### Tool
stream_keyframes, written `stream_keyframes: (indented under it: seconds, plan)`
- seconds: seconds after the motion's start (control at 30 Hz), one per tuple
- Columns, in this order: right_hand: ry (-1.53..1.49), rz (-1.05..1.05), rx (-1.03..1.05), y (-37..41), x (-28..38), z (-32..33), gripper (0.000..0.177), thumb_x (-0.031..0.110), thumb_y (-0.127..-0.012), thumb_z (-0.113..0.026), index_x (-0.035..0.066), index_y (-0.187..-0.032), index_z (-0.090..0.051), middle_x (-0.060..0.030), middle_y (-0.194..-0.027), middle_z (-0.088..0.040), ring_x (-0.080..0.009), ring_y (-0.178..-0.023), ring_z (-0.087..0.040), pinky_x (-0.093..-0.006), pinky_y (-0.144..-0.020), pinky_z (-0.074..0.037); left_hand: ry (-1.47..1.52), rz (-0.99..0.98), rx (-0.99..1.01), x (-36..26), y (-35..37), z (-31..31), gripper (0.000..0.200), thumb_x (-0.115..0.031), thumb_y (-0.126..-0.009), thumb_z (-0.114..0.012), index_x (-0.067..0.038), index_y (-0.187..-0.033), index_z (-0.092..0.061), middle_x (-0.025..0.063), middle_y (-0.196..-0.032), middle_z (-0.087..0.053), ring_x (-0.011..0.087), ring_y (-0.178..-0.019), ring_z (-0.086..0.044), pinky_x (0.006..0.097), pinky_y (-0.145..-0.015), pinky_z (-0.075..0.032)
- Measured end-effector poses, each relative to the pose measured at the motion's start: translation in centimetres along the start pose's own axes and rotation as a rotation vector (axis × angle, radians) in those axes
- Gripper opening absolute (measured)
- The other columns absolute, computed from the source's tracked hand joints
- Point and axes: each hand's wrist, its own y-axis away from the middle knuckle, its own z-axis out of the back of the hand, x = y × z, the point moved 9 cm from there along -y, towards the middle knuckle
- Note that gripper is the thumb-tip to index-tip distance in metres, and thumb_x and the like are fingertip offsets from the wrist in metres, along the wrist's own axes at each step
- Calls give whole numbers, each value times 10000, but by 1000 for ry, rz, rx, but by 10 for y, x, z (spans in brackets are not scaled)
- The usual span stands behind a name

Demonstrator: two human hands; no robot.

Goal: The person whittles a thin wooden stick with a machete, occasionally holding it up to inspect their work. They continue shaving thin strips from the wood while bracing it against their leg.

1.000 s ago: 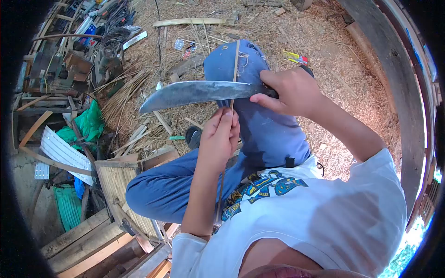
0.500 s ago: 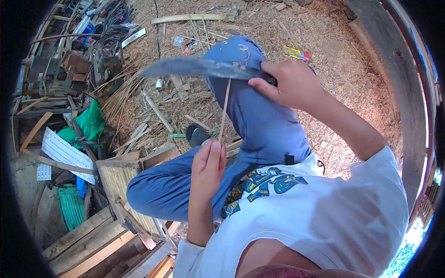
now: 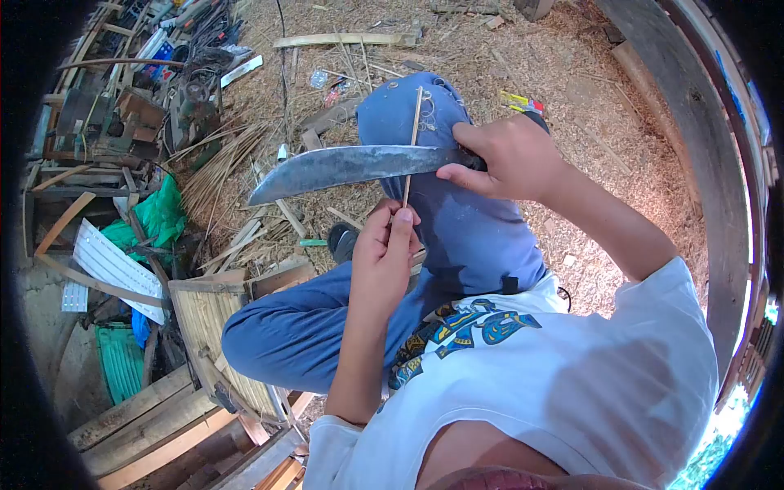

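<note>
My right hand (image 3: 514, 159) is closed round the dark handle of a machete (image 3: 351, 166), whose broad grey blade points left across my raised knee. In my left hand (image 3: 386, 245), thumb and fingers pinch the lower end of a thin wooden stick (image 3: 415, 126). The stick runs up from my fingers and crosses the blade, its far end lying over the knee of my blue trousers (image 3: 474, 229). Small curled shavings (image 3: 427, 110) cling to the cloth near that end.
Shavings cover the ground (image 3: 588, 106). A bundle of thin strips (image 3: 216, 175) lies left of my knee, near a green plastic bag (image 3: 155, 216) and piled scrap. A yellow-and-red packet (image 3: 520, 103) lies beyond my right hand. A wooden beam (image 3: 702, 122) borders the right side.
My left hand has moved up toward the blade with the stick, which now reaches well past it. The machete has dropped slightly nearer to me, and its blade shows more of its flat side.
</note>
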Motion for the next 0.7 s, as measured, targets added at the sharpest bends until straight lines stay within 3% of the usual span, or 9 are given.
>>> stream_keyframes:
  seconds: [0.1,0.27,0.37,0.47,0.6,0.7]
  plan:
    - [32,-21,4,-2,-2,1,579,646,-935,-585,83,-800,-585,-140,-600,-637,-366,-589,-674,-471,-536,-526,-63,-105,-25,4,-5,3,207,-252,-1096,-521,-71,-1025,-592,-73,-652,-423,10,-540,-349,208,-460,-247]
    - [1,-116,-112,0,-22,0,564,630,-941,-585,86,-794,-607,-148,-612,-641,-377,-607,-678,-484,-560,-534,-115,-90,-57,12,16,14,188,-200,-1089,-531,-42,-1010,-592,-68,-690,-430,13,-607,-364,215,-515,-274]
    - [-9,-228,-79,2,-28,9,475,513,-947,-650,57,-824,-595,-167,-667,-619,-392,-653,-655,-480,-581,-500,-183,-72,-131,18,38,31,177,-179,-1085,-538,-30,-1008,-594,-63,-704,-444,15,-637,-374,220,-537,-286]
    - [-45,-194,-168,8,-34,10,534,589,-950,-604,82,-782,-605,-147,-623,-640,-389,-617,-670,-489,-573,-529,-199,-58,-165,13,44,41,167,-171,-1079,-546,-22,-1016,-589,-57,-699,-449,27,-635,-391,235,-535,-310]
    - [-74,-94,-164,15,-23,7,514,559,-940,-635,71,-793,-577,-155,-627,-619,-390,-603,-649,-477,-553,-503,-350,-216,-200,1,23,25,168,-176,-1073,-548,-14,-1038,-577,-9,-683,-480,78,-604,-443,281,-541,-376]
    - [-19,-55,-83,15,-12,9,495,526,-923,-671,63,-805,-544,-158,-650,-599,-389,-624,-635,-463,-549,-473,-369,-203,-142,-13,6,-9,181,-201,-1087,-524,-33,-1044,-574,-32,-696,-471,57,-633,-437,249,-574,-371]
